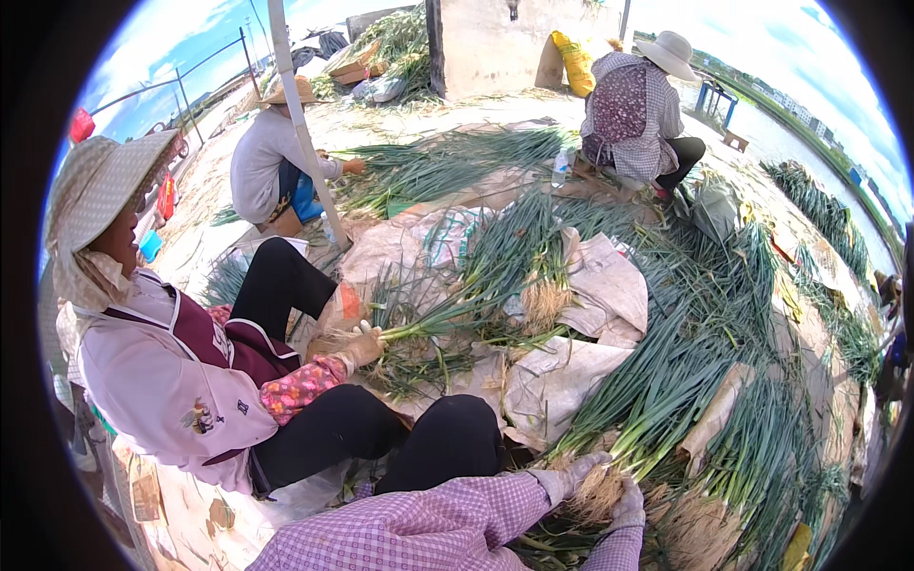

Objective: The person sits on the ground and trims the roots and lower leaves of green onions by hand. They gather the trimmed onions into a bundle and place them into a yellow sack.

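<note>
My left hand [571, 477], in a pale glove, is at the root end of a bunch of green onions [643, 435] at the lower right. My right hand [628, 505], gloved too, holds the same bunch from the other side. Tan, stringy roots [598, 492] hang between my hands, and the long green leaves point away to the upper right. More green onions with thick roots [696, 532] lie on the ground just right of my right hand. Purple checked sleeves cover both my arms.
A co-worker [171, 357] sits close on the left, holding green onions by the roots. Two other people [264, 157] crouch farther off. Woven sacks [557, 385] and piled onions cover the ground ahead. A pole [303, 128], a water bottle [560, 169] and a yellow sack [573, 64] stand beyond.
</note>
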`<action>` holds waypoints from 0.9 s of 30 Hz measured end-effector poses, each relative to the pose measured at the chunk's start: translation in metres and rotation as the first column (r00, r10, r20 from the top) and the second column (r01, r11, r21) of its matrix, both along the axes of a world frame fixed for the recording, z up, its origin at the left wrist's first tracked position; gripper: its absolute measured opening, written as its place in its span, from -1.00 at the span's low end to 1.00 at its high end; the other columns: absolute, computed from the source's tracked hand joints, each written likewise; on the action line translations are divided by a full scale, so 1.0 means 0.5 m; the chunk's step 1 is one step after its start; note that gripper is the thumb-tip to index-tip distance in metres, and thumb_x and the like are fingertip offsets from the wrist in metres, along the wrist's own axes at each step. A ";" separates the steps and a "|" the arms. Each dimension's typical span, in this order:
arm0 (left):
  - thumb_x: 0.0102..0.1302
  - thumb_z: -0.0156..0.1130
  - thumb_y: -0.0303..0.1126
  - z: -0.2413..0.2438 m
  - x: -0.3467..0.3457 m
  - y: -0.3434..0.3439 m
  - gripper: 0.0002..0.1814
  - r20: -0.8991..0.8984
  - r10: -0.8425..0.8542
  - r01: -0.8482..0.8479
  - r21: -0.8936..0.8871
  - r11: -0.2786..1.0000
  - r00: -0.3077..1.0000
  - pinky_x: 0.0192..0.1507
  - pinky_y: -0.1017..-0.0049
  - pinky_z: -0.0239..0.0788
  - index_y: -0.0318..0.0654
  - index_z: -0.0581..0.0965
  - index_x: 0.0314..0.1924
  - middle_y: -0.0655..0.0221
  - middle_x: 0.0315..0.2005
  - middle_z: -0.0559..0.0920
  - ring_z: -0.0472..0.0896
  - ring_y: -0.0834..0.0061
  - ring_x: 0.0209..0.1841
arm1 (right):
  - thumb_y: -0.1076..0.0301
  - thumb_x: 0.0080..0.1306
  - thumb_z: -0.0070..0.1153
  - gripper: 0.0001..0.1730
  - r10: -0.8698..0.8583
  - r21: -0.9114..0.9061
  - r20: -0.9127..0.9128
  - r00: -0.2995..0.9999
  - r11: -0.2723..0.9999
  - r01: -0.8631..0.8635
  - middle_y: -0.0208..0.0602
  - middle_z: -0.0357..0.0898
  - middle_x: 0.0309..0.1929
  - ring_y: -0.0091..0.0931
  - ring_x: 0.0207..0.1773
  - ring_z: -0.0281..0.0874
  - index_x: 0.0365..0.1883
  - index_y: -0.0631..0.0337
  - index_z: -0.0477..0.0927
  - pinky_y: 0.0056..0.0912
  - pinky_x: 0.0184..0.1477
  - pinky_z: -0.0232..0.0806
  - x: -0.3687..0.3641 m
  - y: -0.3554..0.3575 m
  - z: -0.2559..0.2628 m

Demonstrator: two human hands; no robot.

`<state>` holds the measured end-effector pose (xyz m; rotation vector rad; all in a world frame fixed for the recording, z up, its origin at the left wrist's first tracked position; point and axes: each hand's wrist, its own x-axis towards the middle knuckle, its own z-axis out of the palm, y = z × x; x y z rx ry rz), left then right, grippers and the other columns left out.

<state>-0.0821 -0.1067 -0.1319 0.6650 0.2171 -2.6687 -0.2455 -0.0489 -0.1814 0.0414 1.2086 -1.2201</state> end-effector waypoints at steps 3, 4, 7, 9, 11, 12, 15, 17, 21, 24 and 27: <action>0.24 0.12 -0.16 -0.089 -0.039 0.007 -0.57 0.128 0.049 -0.025 -0.178 0.984 0.991 -0.19 0.28 0.48 -0.38 0.48 -0.05 0.17 -0.22 0.61 0.60 0.33 -0.28 | 0.14 0.40 -0.16 -0.57 0.087 -0.048 0.180 0.980 0.996 -0.080 -0.11 0.52 -0.02 -0.19 -0.01 0.51 0.04 0.29 0.42 0.03 0.07 0.37 0.022 0.005 0.060; 0.24 0.13 -0.17 -0.081 -0.037 -0.001 -0.58 0.137 0.056 -0.033 -0.168 0.985 0.989 -0.18 0.32 0.46 -0.36 0.49 -0.05 0.18 -0.22 0.61 0.59 0.35 -0.28 | 0.07 0.40 -0.17 -0.53 0.153 -0.097 0.262 0.953 0.987 -0.131 -0.11 0.49 0.03 -0.19 0.04 0.48 0.05 0.28 0.42 0.04 0.10 0.33 0.003 0.009 0.058; 0.24 0.14 -0.16 -0.129 -0.022 0.002 -0.56 0.214 0.033 0.037 -0.315 0.949 0.976 -0.08 0.40 0.39 -0.34 0.48 0.00 0.19 -0.17 0.60 0.57 0.39 -0.19 | 0.01 0.37 -0.11 -0.48 0.156 -0.021 0.057 0.986 0.988 -0.155 -0.14 0.52 0.00 -0.19 0.00 0.50 0.06 0.29 0.43 0.03 0.06 0.36 -0.002 0.006 -0.009; 0.24 0.14 -0.14 -0.136 -0.017 0.012 -0.53 0.411 0.073 0.178 -0.540 0.823 0.909 0.01 0.38 0.33 -0.33 0.47 0.03 0.19 -0.11 0.58 0.53 0.38 -0.09 | 0.04 0.35 -0.05 -0.50 0.215 0.086 -0.064 0.975 0.974 -0.209 -0.16 0.56 -0.07 -0.18 -0.07 0.54 0.05 0.29 0.44 0.02 -0.01 0.41 0.011 -0.011 -0.014; 0.25 0.14 -0.11 -0.068 -0.023 -0.012 -0.50 0.493 0.125 0.281 -0.666 0.691 0.861 0.13 0.36 0.20 -0.31 0.46 0.08 0.18 -0.01 0.53 0.43 0.37 0.06 | 0.24 0.32 -0.02 -0.60 0.062 -0.011 0.002 0.998 0.998 -0.062 -0.10 0.58 -0.17 -0.23 -0.20 0.59 -0.02 0.39 0.47 -0.12 -0.16 0.50 0.023 -0.042 0.024; 0.25 0.15 -0.11 -0.065 -0.017 -0.016 -0.48 0.446 0.118 0.237 -0.660 0.713 0.887 0.20 0.37 0.10 -0.30 0.45 0.11 0.18 0.05 0.50 0.35 0.38 0.15 | 0.28 0.33 -0.06 -0.63 0.051 0.021 -0.076 0.996 0.999 -0.049 -0.07 0.58 -0.20 -0.26 -0.24 0.60 -0.05 0.42 0.47 -0.20 -0.21 0.51 0.067 -0.045 0.119; 0.23 0.17 -0.25 0.106 -0.031 -0.026 -0.65 0.345 0.176 0.217 -0.837 0.502 0.922 -0.03 0.51 0.32 -0.35 0.52 -0.08 0.32 -0.19 0.60 0.52 0.47 -0.07 | 0.26 0.33 -0.06 -0.63 0.058 -0.043 -0.401 0.914 0.996 -0.082 -0.19 0.58 -0.30 -0.36 -0.32 0.56 -0.11 0.44 0.49 -0.35 -0.31 0.42 0.015 -0.035 0.183; 0.28 0.08 -0.36 0.262 -0.021 -0.011 -0.71 0.155 0.027 0.067 -0.571 0.818 0.988 -0.19 0.59 0.43 -0.41 0.50 -0.09 0.32 -0.25 0.60 0.57 0.57 -0.24 | 0.23 0.34 -0.01 -0.68 0.005 -0.085 -0.574 0.819 0.994 -0.066 -0.41 0.53 -0.38 -0.58 -0.43 0.37 -0.10 0.30 0.53 -0.51 -0.40 0.23 0.049 -0.014 0.334; 0.23 0.16 -0.33 0.494 -0.015 0.069 -0.59 0.039 0.007 0.028 -0.822 0.569 0.999 -0.19 0.63 0.41 -0.37 0.41 0.04 0.38 -0.20 0.55 0.54 0.62 -0.23 | 0.33 0.34 -0.01 -0.68 -0.358 -0.454 -0.387 0.850 0.876 0.162 -0.38 0.54 -0.19 -0.63 -0.22 0.47 0.00 0.34 0.46 -0.59 -0.20 0.33 0.106 0.116 0.622; 0.23 0.16 -0.30 0.572 -0.013 0.124 -0.56 0.033 -0.012 0.035 -0.869 0.493 0.999 -0.17 0.63 0.41 -0.38 0.40 0.05 0.41 -0.22 0.53 0.53 0.64 -0.21 | 0.35 0.33 0.00 -0.68 -0.505 -0.576 -0.360 0.785 0.782 0.239 -0.35 0.54 -0.18 -0.61 -0.20 0.49 0.00 0.34 0.46 -0.57 -0.16 0.35 0.133 0.191 0.680; 0.28 0.11 -0.29 0.533 0.028 0.147 -0.63 0.065 0.010 0.047 -0.809 0.586 0.998 -0.15 0.60 0.44 -0.37 0.41 0.00 0.37 -0.21 0.55 0.56 0.57 -0.23 | 0.36 0.33 0.01 -0.67 -0.439 -0.547 -0.246 0.864 0.799 0.250 -0.37 0.53 -0.18 -0.62 -0.20 0.47 0.02 0.31 0.44 -0.56 -0.16 0.34 0.154 0.191 0.630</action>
